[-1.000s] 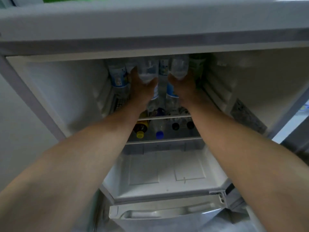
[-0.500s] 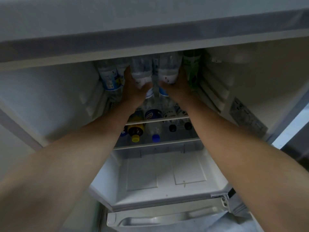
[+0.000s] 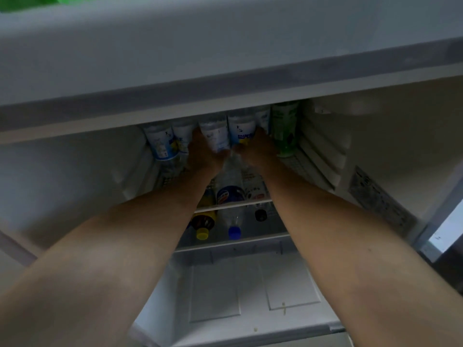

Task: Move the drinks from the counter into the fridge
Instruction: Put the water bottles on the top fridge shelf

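Our left hand (image 3: 206,154) gripped a clear water bottle (image 3: 215,132) near its base, fingers curled round it. Our right hand (image 3: 258,150) gripped the neighbouring water bottle with a blue label (image 3: 241,130) in the same manner. Both bottles stood upright on the top shelf (image 3: 304,169) of the fridge (image 3: 75,171), touching each other.

Beside them, the same shelf held two more labelled bottles (image 3: 160,141) to the left and a green bottle (image 3: 285,128) to the right, forming one row. On the shelf below (image 3: 233,204), a yellow-capped bottle (image 3: 202,225), a blue-capped bottle (image 3: 234,221) and a black-capped bottle (image 3: 260,214) lay with caps toward us.

We judged the task well advanced: two shelves were stocked, and the two gripped bottles needed only seating and release. The counter was out of view, so we could not tell how many drinks remained there.
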{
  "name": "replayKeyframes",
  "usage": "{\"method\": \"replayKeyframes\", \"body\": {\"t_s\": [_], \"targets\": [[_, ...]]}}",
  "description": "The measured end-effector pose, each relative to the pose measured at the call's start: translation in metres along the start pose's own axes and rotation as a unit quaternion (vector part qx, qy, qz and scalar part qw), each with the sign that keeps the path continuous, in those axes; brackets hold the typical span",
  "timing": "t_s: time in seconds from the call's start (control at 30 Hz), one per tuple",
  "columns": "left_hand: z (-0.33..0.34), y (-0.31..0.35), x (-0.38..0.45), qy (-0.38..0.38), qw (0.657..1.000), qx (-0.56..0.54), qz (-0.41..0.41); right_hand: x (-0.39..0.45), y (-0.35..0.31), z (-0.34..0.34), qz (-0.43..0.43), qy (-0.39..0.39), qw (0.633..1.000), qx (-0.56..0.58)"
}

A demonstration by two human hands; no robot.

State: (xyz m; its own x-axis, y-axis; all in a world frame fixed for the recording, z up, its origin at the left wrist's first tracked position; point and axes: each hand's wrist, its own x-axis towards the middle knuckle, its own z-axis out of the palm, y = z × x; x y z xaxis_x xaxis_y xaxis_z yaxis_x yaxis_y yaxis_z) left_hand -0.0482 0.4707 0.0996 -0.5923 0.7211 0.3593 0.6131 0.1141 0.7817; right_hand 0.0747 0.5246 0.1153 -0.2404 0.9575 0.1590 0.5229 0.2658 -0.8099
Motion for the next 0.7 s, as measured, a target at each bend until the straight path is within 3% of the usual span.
{"method": "replayKeyframes", "body": {"t_s": [0.3, 0.57, 0.7], "targets": [[0.004, 0.003, 0.003, 0.032, 0.999, 0.021, 0.005, 0.004, -0.003, 0.01, 0.053, 0.025, 0.998, -0.033], [-0.011, 0.009, -0.008, -0.013, 0.986, 0.164, 0.01, -0.019, 0.011, -0.002, -0.003, 0.002, 1.0, 0.017], [-0.007, 0.007, -0.024, -0.034, 0.991, 0.129, 0.003, -0.035, 0.015, -0.002, -0.034, 0.023, 0.999, 0.031]]}}
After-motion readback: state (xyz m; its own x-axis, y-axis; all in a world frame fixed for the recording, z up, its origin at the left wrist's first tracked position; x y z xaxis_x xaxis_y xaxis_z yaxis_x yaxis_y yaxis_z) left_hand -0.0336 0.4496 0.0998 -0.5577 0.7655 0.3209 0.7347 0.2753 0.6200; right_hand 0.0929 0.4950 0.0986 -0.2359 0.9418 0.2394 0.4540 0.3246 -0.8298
